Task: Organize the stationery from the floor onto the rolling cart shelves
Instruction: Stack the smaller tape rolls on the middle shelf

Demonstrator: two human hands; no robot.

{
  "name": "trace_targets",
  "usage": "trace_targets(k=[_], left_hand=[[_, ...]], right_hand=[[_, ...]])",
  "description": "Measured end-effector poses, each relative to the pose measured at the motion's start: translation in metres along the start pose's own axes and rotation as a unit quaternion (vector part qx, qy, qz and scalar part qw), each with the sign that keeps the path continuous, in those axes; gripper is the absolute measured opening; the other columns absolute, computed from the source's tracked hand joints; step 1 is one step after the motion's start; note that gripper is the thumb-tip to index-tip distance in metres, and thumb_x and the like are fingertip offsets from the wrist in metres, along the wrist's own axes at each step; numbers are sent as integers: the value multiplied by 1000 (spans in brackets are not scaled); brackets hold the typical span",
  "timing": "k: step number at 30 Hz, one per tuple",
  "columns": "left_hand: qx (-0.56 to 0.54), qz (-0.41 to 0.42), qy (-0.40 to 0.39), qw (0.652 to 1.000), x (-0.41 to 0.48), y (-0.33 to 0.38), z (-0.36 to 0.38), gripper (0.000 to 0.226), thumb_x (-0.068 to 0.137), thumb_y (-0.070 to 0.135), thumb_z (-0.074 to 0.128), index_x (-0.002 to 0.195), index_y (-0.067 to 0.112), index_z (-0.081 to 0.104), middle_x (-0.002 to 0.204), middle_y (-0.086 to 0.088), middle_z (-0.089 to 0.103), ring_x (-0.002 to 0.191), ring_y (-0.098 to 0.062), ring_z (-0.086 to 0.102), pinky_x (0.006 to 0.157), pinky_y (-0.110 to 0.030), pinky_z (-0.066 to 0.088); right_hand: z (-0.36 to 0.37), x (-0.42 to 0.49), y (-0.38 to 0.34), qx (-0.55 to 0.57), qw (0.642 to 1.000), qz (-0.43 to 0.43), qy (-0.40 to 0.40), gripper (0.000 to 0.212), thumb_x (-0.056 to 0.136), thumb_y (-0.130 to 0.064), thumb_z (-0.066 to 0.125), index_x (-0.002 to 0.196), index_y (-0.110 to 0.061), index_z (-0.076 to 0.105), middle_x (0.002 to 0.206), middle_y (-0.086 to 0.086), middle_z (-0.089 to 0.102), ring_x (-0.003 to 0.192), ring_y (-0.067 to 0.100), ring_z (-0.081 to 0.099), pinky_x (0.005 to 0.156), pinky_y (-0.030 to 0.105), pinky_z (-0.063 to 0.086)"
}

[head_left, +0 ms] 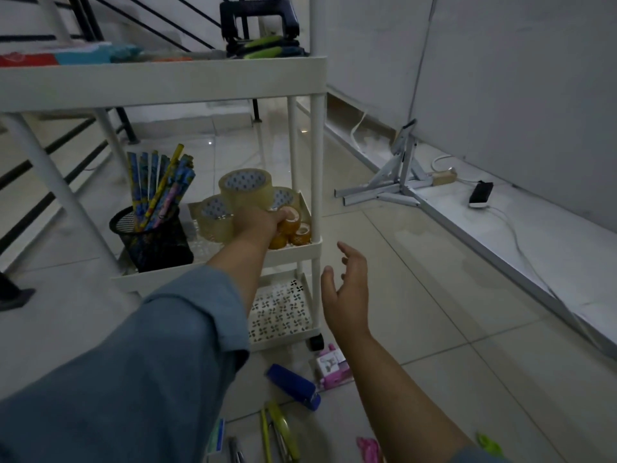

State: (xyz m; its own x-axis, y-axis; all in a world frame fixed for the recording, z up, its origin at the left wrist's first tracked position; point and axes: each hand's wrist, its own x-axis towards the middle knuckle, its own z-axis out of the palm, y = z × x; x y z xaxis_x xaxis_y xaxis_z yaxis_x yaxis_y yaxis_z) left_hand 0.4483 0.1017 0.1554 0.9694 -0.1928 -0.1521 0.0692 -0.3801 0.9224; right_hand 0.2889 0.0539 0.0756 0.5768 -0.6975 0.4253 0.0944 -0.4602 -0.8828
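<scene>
Pale tiled floor (417, 295), white wall (500, 78) — white cart (167, 81); glossy amber tape roll (295, 215), gripped by left hand (260, 223); right hand (347, 292) — fingers spread, empty.

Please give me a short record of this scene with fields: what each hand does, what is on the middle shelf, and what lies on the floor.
Left hand: grips a small amber tape roll at the right end of the middle shelf
Right hand: open, holds nothing, beside the cart
On that shelf: mesh pencil holder, large clear tape rolls, other small amber rolls
Top shelf: black hole punch
Floor: blue stapler, pink item, pens
</scene>
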Motion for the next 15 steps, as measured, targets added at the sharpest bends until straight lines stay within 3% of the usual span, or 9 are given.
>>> trace_targets(k=[3,6,9,12,15], left_hand=[[74,34,18,997,-5,1,2,43,74,38,76,104,9,66,103,-7,66,98,-25,62,85,-28,47],[83,39,3,996,-9,2,5,36,75,37,75,101,14,67,108,-8,67,100,-28,63,94,-35,49],[92,46,25,994,-10,0,5,39,78,41,72,102,10,65,105,-11,68,98,-28,63,88,-34,50],[52,105,100,988,-24,-3,2,27,86,36,64,92,10,58,94,-6,60,88,-19,56,74,-25,40],[-36,185,152,970,-48,-21,2,16,88,23,61,93,9,54,93,-4,53,85,-13,49,68,-10,35]], right_hand=[[-1,-1,1,2,1000,0,1,41,92,-13,49,132,-17,42,124,-11,41,118,6,42,104,41,41],[-2,-3,4,2,1000,12,-5,40,93,-10,49,132,-17,42,124,-12,41,118,5,42,105,39,41],[-4,-6,5,0,1000,22,-12,39,94,-12,49,132,-17,42,125,-13,40,119,6,42,106,36,40],[-11,-9,12,6,999,49,-1,36,95,-12,48,131,-15,45,123,-10,43,117,8,44,104,32,41],[-26,-21,35,-27,997,78,-1,31,96,-13,47,127,-16,49,121,-5,48,108,7,47,91,20,43]])
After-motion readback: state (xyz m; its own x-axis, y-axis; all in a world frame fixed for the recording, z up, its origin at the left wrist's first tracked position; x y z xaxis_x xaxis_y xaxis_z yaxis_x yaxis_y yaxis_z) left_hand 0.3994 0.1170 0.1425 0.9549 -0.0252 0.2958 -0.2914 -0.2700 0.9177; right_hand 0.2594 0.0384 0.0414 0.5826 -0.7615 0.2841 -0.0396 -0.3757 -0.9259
